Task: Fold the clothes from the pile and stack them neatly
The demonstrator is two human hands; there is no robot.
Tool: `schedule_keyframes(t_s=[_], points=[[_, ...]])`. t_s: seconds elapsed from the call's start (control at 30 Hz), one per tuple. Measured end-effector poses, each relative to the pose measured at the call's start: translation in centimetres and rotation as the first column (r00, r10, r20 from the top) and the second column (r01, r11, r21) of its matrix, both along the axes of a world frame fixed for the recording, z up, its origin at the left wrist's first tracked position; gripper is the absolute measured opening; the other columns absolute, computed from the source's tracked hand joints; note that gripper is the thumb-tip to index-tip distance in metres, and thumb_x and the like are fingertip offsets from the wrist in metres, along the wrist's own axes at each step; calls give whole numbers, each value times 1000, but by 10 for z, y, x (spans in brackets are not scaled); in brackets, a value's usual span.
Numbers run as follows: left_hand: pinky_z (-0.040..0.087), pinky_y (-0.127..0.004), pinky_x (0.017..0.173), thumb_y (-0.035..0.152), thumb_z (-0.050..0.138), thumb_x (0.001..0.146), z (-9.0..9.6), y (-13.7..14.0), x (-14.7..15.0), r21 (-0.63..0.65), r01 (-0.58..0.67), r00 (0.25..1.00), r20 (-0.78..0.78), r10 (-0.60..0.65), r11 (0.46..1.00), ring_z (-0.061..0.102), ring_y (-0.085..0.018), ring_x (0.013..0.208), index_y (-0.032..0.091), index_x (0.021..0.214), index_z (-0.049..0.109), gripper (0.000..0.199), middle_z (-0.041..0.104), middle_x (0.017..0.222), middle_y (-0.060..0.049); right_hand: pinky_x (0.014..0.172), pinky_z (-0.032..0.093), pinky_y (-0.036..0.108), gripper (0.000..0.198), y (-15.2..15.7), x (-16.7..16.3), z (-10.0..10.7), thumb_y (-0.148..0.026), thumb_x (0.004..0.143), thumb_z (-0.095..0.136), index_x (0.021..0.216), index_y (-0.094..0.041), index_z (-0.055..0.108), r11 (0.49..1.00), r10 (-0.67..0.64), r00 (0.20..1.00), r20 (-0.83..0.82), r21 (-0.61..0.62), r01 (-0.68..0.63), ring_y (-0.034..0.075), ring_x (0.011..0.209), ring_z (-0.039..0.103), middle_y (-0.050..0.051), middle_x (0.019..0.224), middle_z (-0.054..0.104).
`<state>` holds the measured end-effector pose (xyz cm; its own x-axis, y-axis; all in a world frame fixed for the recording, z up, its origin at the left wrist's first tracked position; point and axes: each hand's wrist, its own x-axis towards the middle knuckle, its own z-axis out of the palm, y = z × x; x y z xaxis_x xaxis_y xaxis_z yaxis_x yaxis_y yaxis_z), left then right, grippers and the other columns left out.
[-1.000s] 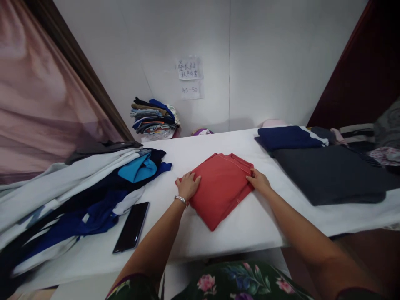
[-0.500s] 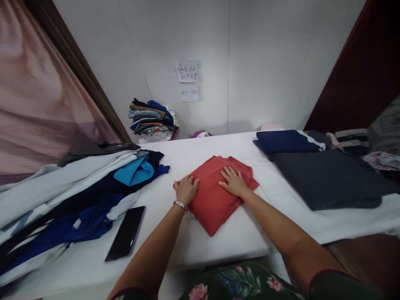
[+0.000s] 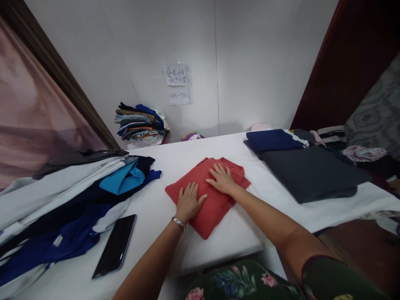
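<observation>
The person's bare left hand (image 3: 189, 202) is resting, fingers spread, on a folded coral-red cloth garment (image 3: 204, 224), and the bare right hand (image 3: 223, 180) is lying on it too, just beyond. A shiny black rectangular phone (image 3: 115, 246) is lying left of the left hand, near a loose heap of white, black and blue clothes (image 3: 62, 183). Right of the right hand, a folded dark-grey fabric garment (image 3: 315, 173) is sitting well apart.

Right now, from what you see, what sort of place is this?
Probably a workspace for handling clothes; whether home or shop, I can't tell. A folded red garment lies on the white table, with a loose heap of clothes on the left and folded dark garments on the right.
</observation>
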<state>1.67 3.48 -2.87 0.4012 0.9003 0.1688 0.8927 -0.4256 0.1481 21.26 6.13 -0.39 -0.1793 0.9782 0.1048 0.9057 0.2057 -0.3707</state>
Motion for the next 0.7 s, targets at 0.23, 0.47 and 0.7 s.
schedule_keyframes(t_s=[0.23,0.47,0.7], points=[[19,-55,114,52,44,91,1,2,-1,-21,6,999,54,-5,1000,35,-33,137,13,138,47,61,44,145,-18,116,-1,51,71,10,-24,-15,-62,93,29,146,-15,35,987,157,988,-5,-24,-157,27,145,15,14,154,29],[17,-51,116,43,44,93,5,4,0,-69,-19,988,153,29,997,34,-28,138,15,136,47,52,44,146,-14,116,7,52,61,-13,-1,-20,-54,94,37,143,-17,42,990,134,979,-150,-13,-138,25,144,20,12,152,33],[28,-40,114,42,42,92,4,-12,-33,-148,-305,674,664,323,941,38,-23,136,19,131,49,46,46,143,-11,109,32,43,49,-66,100,-42,-34,87,53,134,-18,53,927,-310,910,-276,125,354,25,134,39,12,145,44]])
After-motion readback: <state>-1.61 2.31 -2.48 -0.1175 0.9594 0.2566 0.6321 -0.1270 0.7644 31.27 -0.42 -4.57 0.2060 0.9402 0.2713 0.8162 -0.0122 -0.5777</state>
